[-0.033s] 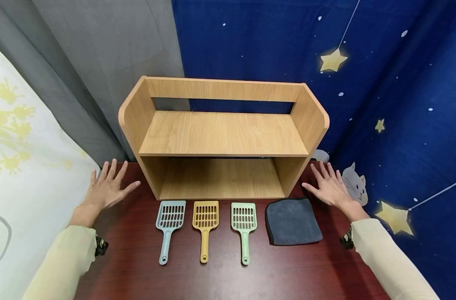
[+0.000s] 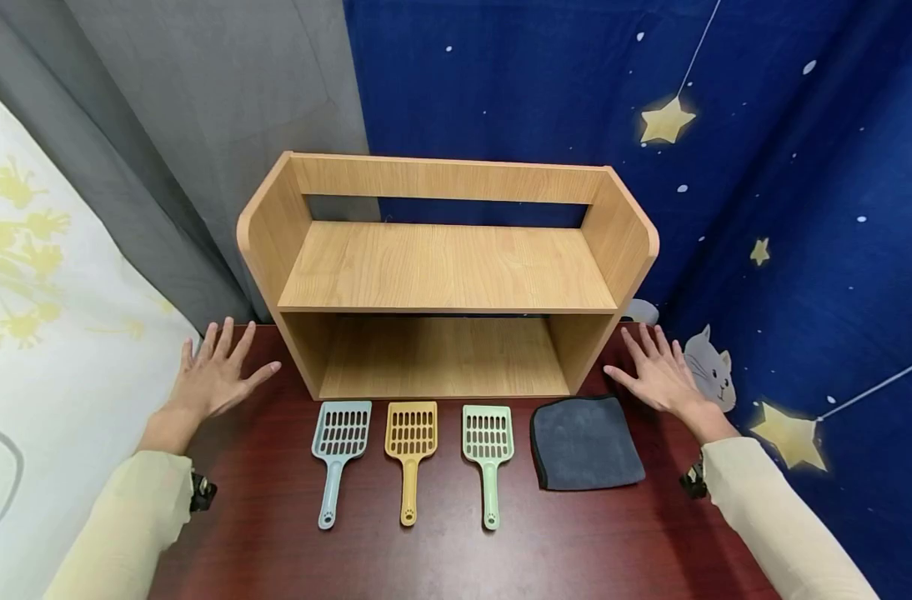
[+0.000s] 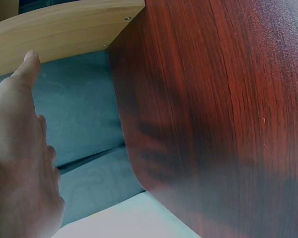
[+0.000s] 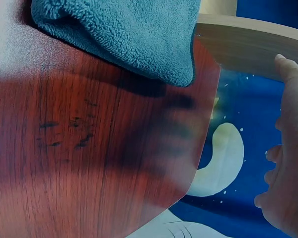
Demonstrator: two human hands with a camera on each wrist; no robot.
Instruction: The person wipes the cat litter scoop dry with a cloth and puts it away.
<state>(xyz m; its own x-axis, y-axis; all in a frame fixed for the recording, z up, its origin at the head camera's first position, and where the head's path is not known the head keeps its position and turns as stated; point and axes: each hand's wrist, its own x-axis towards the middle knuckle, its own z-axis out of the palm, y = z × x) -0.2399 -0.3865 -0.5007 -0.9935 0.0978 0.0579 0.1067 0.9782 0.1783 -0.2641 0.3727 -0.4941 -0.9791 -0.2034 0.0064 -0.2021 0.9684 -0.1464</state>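
My left hand [image 2: 214, 379] is spread with straight fingers at the left of the wooden shelf [image 2: 448, 271], holding nothing. On the other side, my right hand [image 2: 660, 375] has its fingers fanned out too, near a folded dark grey cloth [image 2: 587, 443]. In front of the shelf lie three slotted litter scoops in a row, handles towards me: a blue scoop [image 2: 339, 454], a yellow scoop [image 2: 410, 454] and a green scoop [image 2: 488, 454]. The right wrist view shows the fluffy cloth [image 4: 124, 37] beside the right hand [image 4: 290, 148]. In the left wrist view the left hand [image 3: 20, 148] overlaps the shelf's side.
The dark red wooden table [image 2: 381, 567] carries everything. The shelf has two levels and a slot below its top rail. Behind hang a grey curtain [image 2: 223, 92] and a blue curtain with stars [image 2: 531, 75]; a white patterned cloth [image 2: 66, 358] hangs at the left.
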